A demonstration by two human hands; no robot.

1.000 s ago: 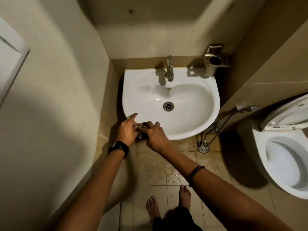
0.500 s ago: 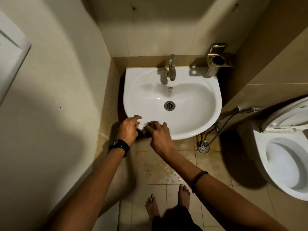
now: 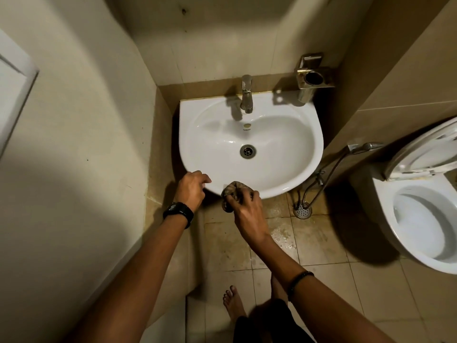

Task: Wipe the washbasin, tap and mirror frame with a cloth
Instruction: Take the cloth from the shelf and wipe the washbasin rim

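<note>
Right hand (image 3: pixel 248 214) gripping a bunched brownish cloth (image 3: pixel 234 191) at the front rim of the white washbasin (image 3: pixel 212 144), left hand (image 3: pixel 191 188) just beside it, fingers loosely curled and holding nothing, metal tap (image 3: pixel 246 96) at the basin's back edge, toilet (image 3: pixel 385 201) to the right

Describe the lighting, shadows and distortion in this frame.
Head view: dim, warm overhead light; the tap throws a shadow leftward onto the washbasin, whose bowl shows small glare streaks; a broad shadow darkens the left wall; wide-angle distortion bows the toilet at the right edge; the cloth in the right hand looks dark.
</note>
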